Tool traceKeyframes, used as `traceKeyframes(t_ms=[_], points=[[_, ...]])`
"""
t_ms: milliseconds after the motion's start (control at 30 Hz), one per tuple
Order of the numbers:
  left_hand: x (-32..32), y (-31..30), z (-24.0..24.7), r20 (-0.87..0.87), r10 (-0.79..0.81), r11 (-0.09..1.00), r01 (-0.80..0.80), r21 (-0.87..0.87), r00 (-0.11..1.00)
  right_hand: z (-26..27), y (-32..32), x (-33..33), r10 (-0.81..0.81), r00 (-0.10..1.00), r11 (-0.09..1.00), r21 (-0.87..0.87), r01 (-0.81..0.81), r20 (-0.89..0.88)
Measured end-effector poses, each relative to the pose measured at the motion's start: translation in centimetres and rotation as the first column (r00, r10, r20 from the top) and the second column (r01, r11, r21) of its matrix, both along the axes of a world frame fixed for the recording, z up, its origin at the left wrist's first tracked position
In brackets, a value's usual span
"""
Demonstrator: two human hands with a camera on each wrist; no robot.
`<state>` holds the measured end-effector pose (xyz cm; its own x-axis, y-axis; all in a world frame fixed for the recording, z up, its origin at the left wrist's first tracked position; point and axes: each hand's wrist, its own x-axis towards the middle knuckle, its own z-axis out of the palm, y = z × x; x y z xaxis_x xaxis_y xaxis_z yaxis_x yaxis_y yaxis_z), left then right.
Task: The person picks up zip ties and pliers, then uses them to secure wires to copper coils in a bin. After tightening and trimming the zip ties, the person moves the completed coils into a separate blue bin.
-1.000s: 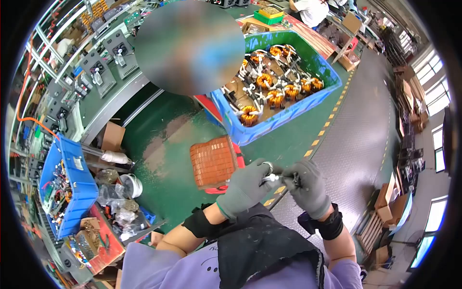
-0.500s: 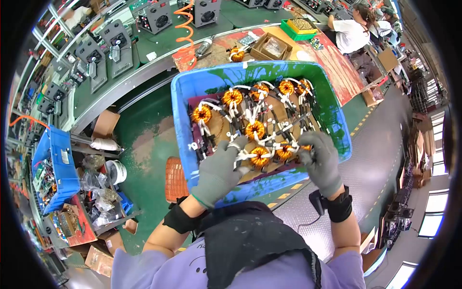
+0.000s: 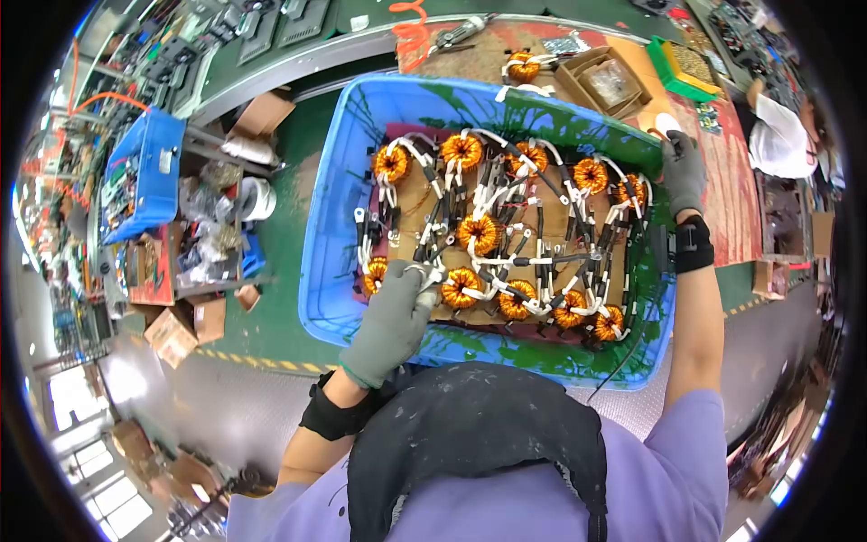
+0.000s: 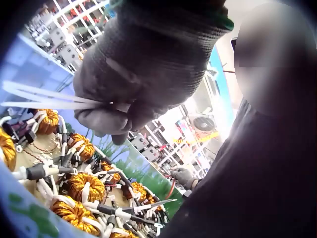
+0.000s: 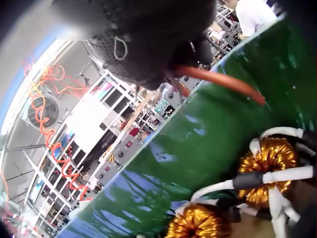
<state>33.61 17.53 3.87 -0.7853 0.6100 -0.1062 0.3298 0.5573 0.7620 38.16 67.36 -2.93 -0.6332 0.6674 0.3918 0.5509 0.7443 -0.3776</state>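
White strips (image 4: pixel 49 96) are pinched in the gloved left hand (image 4: pixel 143 64); in the head view that left hand (image 3: pixel 388 321) is over the bin's front left part, beside a copper coil (image 3: pixel 461 287). At the bin's right rim, the gloved right hand (image 3: pixel 686 172) grips a thing with orange-red handles (image 5: pixel 223 82), whose other end is hidden. The blue-green bin (image 3: pixel 325 208) holds several copper coils with white and black leads on brown cardboard (image 3: pixel 411 226).
Behind the bin, a red worn table (image 3: pixel 731 208) bears an open carton (image 3: pixel 601 81), a loose coil (image 3: pixel 522 67) and a green tray (image 3: pixel 673 72). Another blue bin (image 3: pixel 153 176) stands at left. A person in white (image 3: pixel 781 135) is at the right.
The head view has shifted, and the bin now lies centrally below. The right hand has left the coils for the right rim and taken hold of the orange-red handles.
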Motion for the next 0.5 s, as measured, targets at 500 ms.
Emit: traceKeyframes(t_ms=[500], points=[[1.1,0.6,-0.2,-0.014,-0.011,0.995,0.010,-0.096,1.000,4.5,-22.8,3.8,0.731,0.433,0.680,-0.514,-0.522,0.528]])
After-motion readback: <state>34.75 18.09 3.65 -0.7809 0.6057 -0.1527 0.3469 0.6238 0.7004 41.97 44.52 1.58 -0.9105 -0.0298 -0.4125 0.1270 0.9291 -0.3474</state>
